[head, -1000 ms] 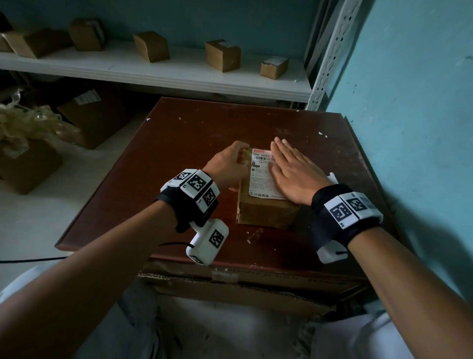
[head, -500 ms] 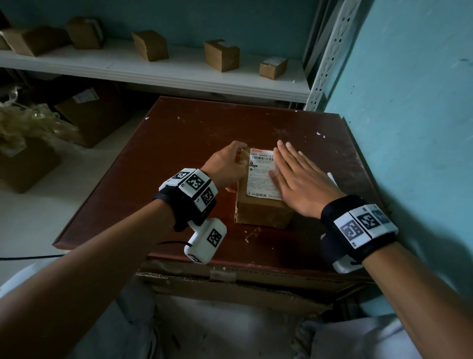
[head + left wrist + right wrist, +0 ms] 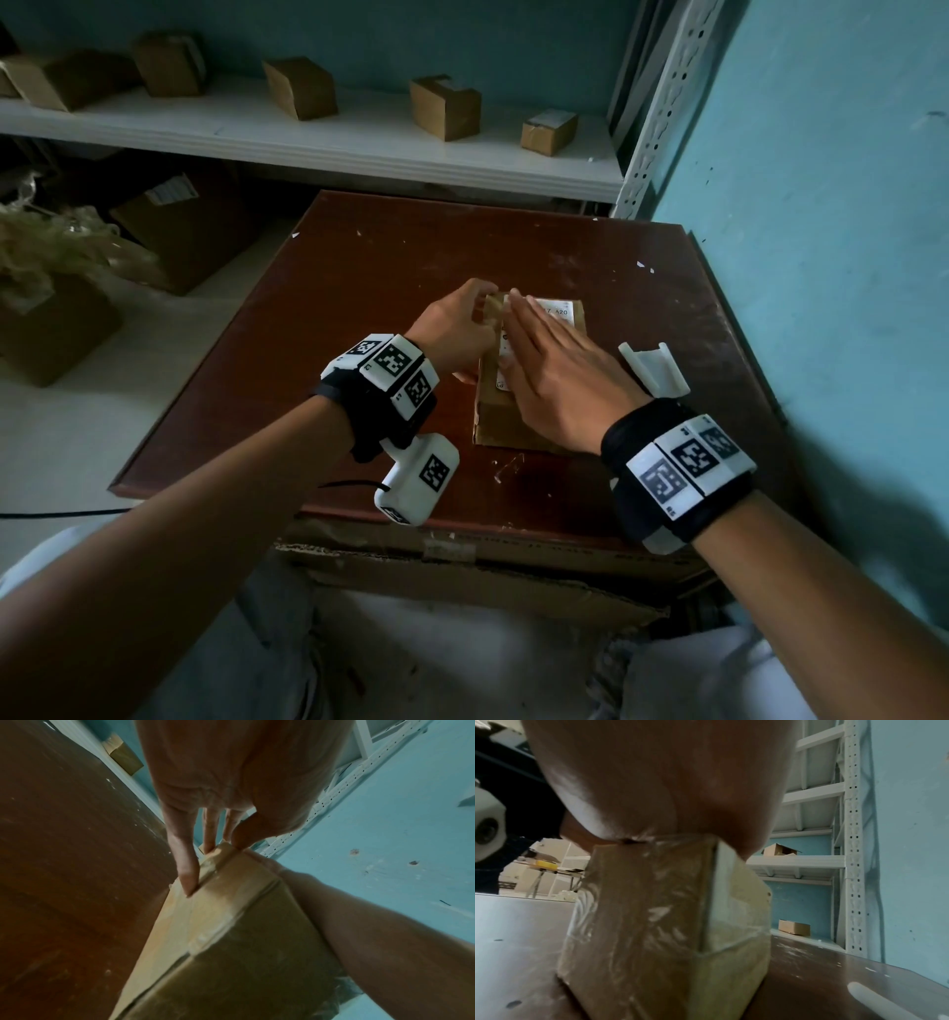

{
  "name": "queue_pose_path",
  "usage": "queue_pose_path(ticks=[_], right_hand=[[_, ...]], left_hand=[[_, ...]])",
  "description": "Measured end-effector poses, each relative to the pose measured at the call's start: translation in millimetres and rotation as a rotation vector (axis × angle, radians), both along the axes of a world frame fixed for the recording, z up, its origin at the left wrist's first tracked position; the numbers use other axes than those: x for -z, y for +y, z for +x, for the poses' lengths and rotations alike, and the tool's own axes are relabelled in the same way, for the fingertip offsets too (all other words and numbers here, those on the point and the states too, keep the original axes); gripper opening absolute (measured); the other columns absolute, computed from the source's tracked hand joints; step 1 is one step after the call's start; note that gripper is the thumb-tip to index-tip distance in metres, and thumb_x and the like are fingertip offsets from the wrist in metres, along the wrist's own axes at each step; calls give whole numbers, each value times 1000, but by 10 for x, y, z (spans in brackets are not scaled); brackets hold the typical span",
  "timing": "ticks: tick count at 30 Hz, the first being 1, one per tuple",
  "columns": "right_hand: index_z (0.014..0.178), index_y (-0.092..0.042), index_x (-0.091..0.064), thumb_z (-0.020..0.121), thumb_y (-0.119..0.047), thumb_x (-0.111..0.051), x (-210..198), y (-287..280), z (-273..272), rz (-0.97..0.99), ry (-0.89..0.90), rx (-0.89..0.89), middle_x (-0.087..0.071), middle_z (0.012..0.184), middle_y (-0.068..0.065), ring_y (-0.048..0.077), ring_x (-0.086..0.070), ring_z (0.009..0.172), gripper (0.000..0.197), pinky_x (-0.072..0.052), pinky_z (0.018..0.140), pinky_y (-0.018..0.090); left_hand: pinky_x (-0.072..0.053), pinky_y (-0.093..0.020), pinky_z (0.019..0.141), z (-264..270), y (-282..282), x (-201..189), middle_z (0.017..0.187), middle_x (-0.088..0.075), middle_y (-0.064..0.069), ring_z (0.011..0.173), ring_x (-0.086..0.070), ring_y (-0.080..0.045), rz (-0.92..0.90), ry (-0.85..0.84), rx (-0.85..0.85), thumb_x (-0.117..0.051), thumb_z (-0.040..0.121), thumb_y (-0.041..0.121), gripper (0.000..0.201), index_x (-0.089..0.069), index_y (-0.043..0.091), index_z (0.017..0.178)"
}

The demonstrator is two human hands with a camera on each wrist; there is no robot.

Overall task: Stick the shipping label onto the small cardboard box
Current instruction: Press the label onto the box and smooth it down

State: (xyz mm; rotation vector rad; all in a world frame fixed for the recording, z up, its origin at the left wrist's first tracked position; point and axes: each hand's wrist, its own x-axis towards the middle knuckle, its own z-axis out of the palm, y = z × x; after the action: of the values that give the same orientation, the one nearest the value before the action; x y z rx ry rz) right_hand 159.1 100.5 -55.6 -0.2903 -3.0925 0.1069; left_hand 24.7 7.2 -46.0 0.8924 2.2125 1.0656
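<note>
The small cardboard box (image 3: 518,429) lies on the dark red table (image 3: 390,267). A white shipping label (image 3: 557,312) sits on its top face, mostly hidden under my right hand (image 3: 552,367). That hand lies flat with straight fingers and presses the label down; in the right wrist view the palm rests on the box (image 3: 649,923). My left hand (image 3: 454,329) grips the box's far left corner. In the left wrist view its fingers (image 3: 186,866) and thumb pinch the box (image 3: 231,943) at that edge.
A curled white backing strip (image 3: 652,367) lies on the table right of the box. Behind the table runs a white shelf (image 3: 328,141) with several small boxes. A blue wall (image 3: 821,257) stands close on the right. Larger boxes sit on the floor at left (image 3: 190,226).
My right hand has slid left across the label, so the label's right edge and the box top beside it now show. The left hand has kept its grip on the corner.
</note>
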Motion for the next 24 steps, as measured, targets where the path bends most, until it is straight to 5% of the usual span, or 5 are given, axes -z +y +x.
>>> queue_pose_path(ticks=[6,10,16,24], right_hand=[[155,-10,1,104,-37,-13,-1,-72,-90,-93,-16,22,8,162,8,14,9,149,59,6,119,28],[154,-11,4,104,-40,-14,-37,-48,-155,-178,-69,37,10,162,7,14,10,149,61,6,118,28],[155,-14,6,104,-41,-12,-73,-19,-236,-209,-129,75,13,162,4,13,12,149,61,6,118,29],[155,-15,4,103,-42,-7,-70,64,-282,-182,-140,81,13,162,4,12,12,149,60,3,122,31]], left_hand=[[-45,-9,39,-18,13,12,133,-50,-10,70,-56,-6,3,-29,-37,-48,98,15,45,-33,17,140],[-56,-25,47,-4,-9,-7,122,-53,-11,79,-67,-21,0,-83,-24,-47,98,16,34,-41,20,131],[-62,-38,59,11,-15,-13,122,-55,-10,87,-68,-25,-17,-72,-25,-48,97,16,33,-42,21,129],[-59,-28,51,29,-12,-37,112,-54,-7,75,-68,-18,-1,-112,-48,-49,98,19,32,-41,22,129]])
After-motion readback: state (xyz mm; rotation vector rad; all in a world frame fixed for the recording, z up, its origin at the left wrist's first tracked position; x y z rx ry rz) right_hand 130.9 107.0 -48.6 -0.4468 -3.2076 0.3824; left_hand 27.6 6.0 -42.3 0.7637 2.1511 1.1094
